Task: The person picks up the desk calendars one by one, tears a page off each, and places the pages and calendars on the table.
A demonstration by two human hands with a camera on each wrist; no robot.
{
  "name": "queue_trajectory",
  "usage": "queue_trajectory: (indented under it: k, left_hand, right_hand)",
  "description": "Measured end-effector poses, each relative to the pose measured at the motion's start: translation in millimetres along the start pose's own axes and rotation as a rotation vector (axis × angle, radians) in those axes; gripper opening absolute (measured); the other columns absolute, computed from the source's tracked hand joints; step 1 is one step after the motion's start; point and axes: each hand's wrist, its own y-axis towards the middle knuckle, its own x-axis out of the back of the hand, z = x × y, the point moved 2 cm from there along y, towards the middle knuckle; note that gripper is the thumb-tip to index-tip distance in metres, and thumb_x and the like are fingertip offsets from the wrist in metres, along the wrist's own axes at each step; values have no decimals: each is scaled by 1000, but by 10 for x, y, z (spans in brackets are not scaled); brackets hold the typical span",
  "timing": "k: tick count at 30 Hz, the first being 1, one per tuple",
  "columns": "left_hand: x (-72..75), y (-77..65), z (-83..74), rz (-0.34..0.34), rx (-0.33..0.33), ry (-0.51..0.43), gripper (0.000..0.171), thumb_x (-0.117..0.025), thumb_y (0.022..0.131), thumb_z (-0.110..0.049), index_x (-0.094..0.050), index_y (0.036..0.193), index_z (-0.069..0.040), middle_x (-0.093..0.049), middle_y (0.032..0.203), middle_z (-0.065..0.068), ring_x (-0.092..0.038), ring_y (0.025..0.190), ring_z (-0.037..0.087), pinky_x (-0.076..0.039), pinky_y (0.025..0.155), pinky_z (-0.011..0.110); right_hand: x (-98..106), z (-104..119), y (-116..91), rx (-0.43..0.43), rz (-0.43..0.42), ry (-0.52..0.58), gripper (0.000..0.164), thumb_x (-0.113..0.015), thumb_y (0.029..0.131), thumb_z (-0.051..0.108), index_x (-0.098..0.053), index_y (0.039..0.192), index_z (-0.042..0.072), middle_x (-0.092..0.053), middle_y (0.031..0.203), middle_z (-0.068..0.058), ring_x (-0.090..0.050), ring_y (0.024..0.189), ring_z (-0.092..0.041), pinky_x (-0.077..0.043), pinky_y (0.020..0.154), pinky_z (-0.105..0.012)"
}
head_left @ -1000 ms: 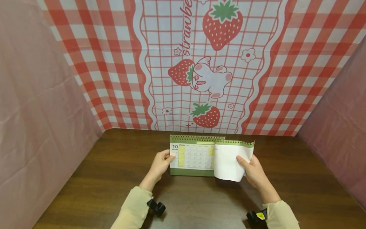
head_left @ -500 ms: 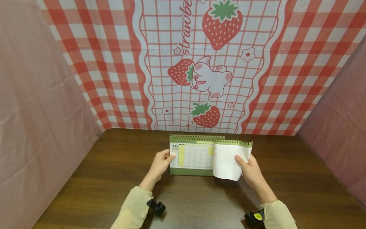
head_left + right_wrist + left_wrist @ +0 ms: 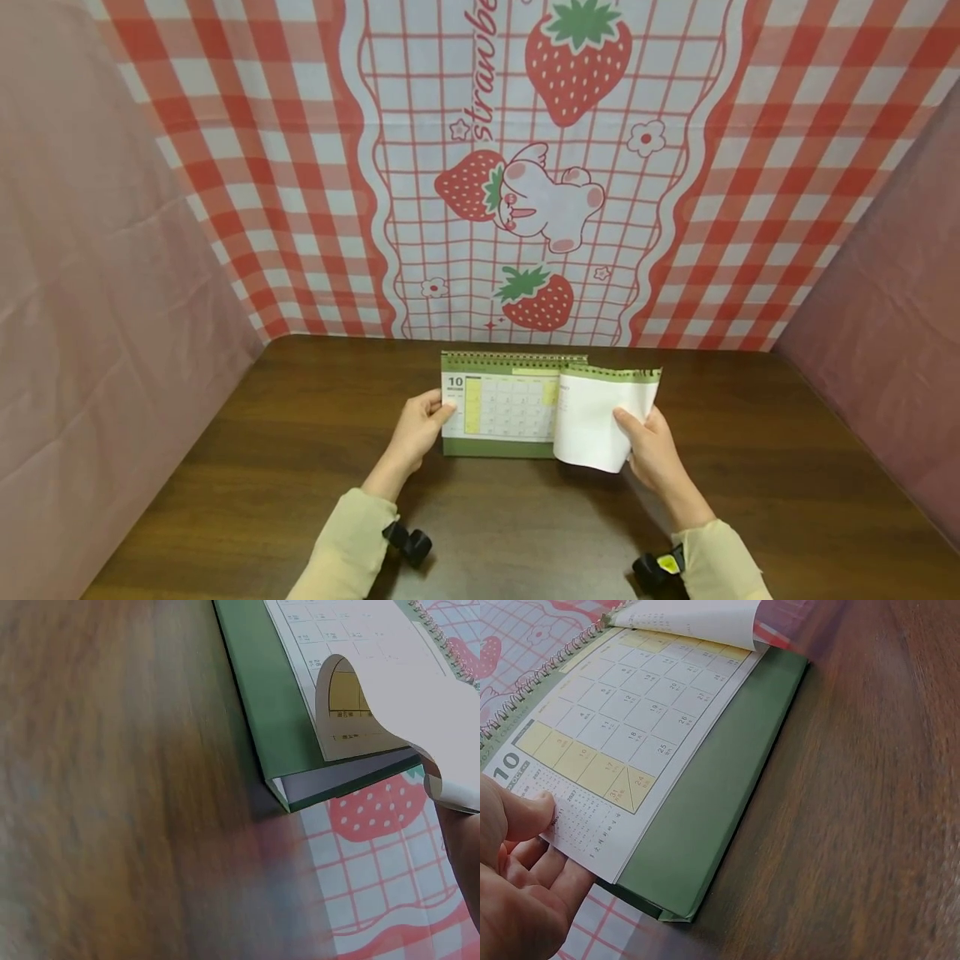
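A green desk calendar (image 3: pixel 510 450) stands upright on the table, spiral-bound along its top, with a page marked 10 (image 3: pixel 637 705) facing forward. My left hand (image 3: pixel 412 429) pinches its left edge, thumb on the page front and fingers behind. In my right hand (image 3: pixel 652 446) is a curled white calendar sheet (image 3: pixel 588 421), held at its right side. That sheet covers the calendar's right end, and its green top strip shows a ragged, holed edge off the spiral toward the right. In the right wrist view the sheet (image 3: pixel 420 705) bends over, showing its printed side.
The calendar rests on a dark brown wooden table (image 3: pixel 480 517). Behind it hangs a red-and-white checked strawberry cloth (image 3: pixel 300 208). Pink cloths (image 3: pixel 135 292) hang at both sides. Each wrist wears a black camera (image 3: pixel 408 543).
My right hand has moved slightly left with the curled sheet still in its grip. The left hand keeps its hold on the calendar's edge. The head view has shifted a little.
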Motion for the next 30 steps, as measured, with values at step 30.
queue_trajectory:
  k: [30]
  left_hand:
    - [9, -135, -281, 0, 5, -8, 25, -51, 90, -1, -58, 110, 11, -65, 95, 25, -63, 86, 29, -50, 79, 38]
  right_hand:
    - [52, -141, 6, 32, 54, 234, 20, -35, 94, -5, -49, 98, 8, -63, 89, 3, -62, 83, -8, -53, 70, -23]
